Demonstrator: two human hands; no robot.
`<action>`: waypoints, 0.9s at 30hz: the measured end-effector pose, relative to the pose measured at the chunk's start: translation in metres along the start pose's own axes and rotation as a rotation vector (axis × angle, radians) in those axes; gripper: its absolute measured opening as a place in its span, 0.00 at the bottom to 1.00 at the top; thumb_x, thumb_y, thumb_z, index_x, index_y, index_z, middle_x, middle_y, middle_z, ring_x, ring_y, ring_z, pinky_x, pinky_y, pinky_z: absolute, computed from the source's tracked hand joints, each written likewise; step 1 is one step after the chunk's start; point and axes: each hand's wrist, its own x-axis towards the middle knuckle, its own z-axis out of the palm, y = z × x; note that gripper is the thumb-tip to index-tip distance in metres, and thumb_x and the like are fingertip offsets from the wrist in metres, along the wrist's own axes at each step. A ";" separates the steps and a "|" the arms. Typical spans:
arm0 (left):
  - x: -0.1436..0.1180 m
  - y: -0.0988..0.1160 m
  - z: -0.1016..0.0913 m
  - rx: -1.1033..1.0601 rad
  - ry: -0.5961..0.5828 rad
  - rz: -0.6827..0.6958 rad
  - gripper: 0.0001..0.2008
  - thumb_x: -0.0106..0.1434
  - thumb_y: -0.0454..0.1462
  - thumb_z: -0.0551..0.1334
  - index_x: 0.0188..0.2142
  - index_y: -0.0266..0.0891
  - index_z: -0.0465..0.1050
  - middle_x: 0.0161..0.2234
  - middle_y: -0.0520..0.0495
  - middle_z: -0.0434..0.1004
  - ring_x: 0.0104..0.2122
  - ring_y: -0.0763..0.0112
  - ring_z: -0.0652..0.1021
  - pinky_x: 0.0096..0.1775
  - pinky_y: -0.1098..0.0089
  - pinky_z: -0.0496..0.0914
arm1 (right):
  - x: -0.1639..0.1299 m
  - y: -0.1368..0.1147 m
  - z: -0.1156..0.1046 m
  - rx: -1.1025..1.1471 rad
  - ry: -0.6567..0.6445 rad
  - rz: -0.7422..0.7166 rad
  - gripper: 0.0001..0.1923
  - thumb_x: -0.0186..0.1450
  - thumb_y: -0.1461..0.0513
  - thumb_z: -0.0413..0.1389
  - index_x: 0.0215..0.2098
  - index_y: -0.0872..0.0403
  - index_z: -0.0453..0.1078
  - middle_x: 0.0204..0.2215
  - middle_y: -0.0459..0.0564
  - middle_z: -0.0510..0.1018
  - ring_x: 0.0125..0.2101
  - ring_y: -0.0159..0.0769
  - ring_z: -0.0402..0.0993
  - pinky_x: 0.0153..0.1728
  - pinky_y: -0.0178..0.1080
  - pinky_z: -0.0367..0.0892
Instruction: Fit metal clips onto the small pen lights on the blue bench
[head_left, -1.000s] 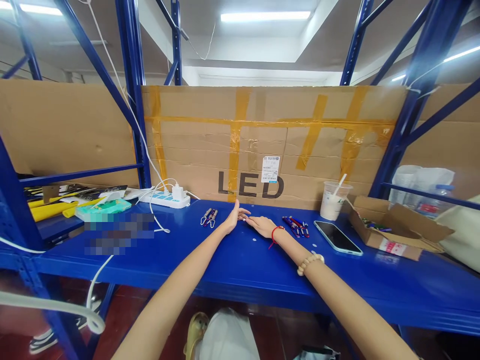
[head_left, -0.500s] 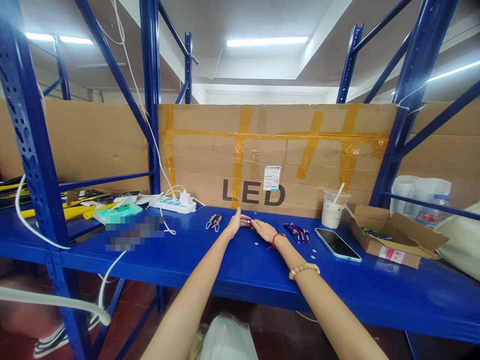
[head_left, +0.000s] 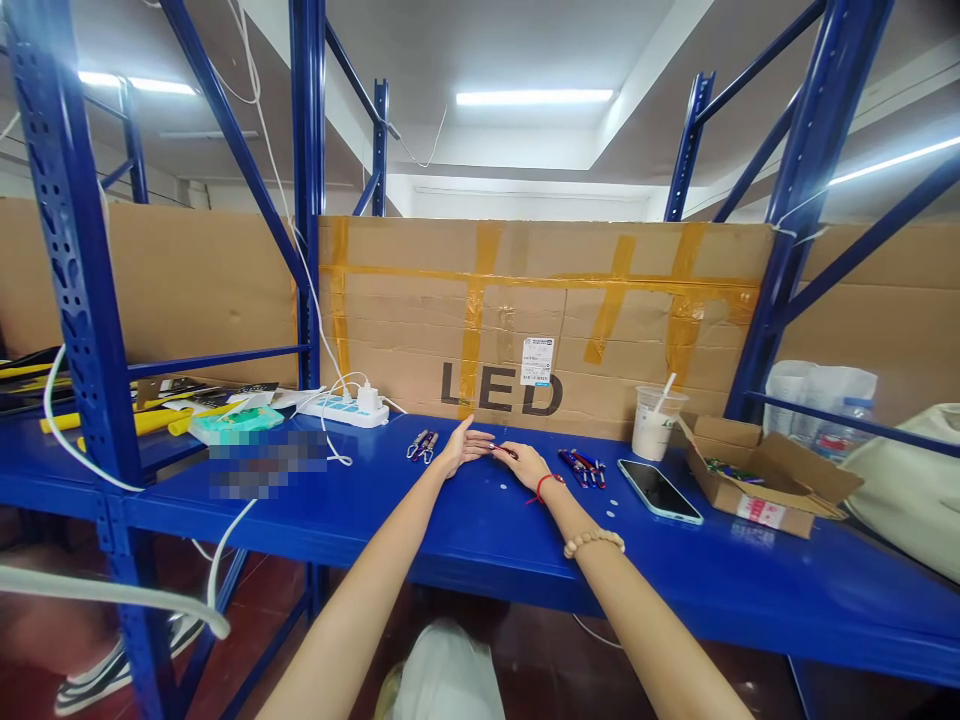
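there, tiny item between hands, indistinct

Long ceiling lights make the room bright, the picture is sharp, the blue posts bend at the edges, and a blurry patch sits left.

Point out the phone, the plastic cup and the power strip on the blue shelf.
phone [head_left: 660, 490], head view, middle of its dark screen.
plastic cup [head_left: 651, 432], head view, its side wall below the rim.
power strip [head_left: 341, 410], head view, its white top face.
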 end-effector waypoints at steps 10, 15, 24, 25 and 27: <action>-0.006 0.005 0.003 -0.051 -0.030 -0.014 0.29 0.58 0.52 0.45 0.35 0.33 0.76 0.35 0.39 0.78 0.40 0.62 0.75 0.46 0.66 0.66 | -0.001 -0.004 -0.003 -0.039 0.064 0.033 0.20 0.64 0.48 0.44 0.30 0.52 0.70 0.27 0.47 0.75 0.29 0.34 0.67 0.25 0.33 0.53; -0.005 0.003 0.005 -0.082 -0.069 -0.034 0.27 0.59 0.51 0.46 0.37 0.33 0.74 0.37 0.39 0.78 0.39 0.63 0.76 0.45 0.66 0.68 | 0.003 -0.002 0.000 -0.030 0.056 0.042 0.18 0.64 0.51 0.45 0.32 0.53 0.70 0.28 0.48 0.75 0.29 0.34 0.68 0.26 0.33 0.54; 0.000 -0.002 0.012 -0.045 0.129 -0.038 0.27 0.62 0.46 0.43 0.40 0.27 0.72 0.38 0.33 0.77 0.36 0.63 0.77 0.42 0.67 0.70 | -0.001 -0.017 -0.006 0.002 0.069 -0.036 0.20 0.64 0.50 0.45 0.36 0.52 0.73 0.32 0.49 0.77 0.33 0.36 0.70 0.29 0.34 0.58; 0.000 -0.002 0.012 -0.048 0.126 -0.034 0.27 0.62 0.46 0.42 0.40 0.28 0.72 0.38 0.34 0.77 0.36 0.63 0.77 0.42 0.67 0.70 | -0.002 -0.018 -0.007 0.003 0.065 -0.037 0.20 0.64 0.50 0.45 0.38 0.51 0.73 0.34 0.49 0.77 0.34 0.37 0.70 0.30 0.34 0.59; -0.001 -0.001 0.013 -0.055 0.106 -0.007 0.27 0.61 0.46 0.42 0.41 0.29 0.72 0.40 0.35 0.76 0.38 0.63 0.77 0.44 0.67 0.69 | -0.002 -0.018 -0.008 0.010 0.040 -0.049 0.18 0.64 0.50 0.46 0.40 0.49 0.73 0.36 0.48 0.78 0.35 0.37 0.71 0.31 0.34 0.60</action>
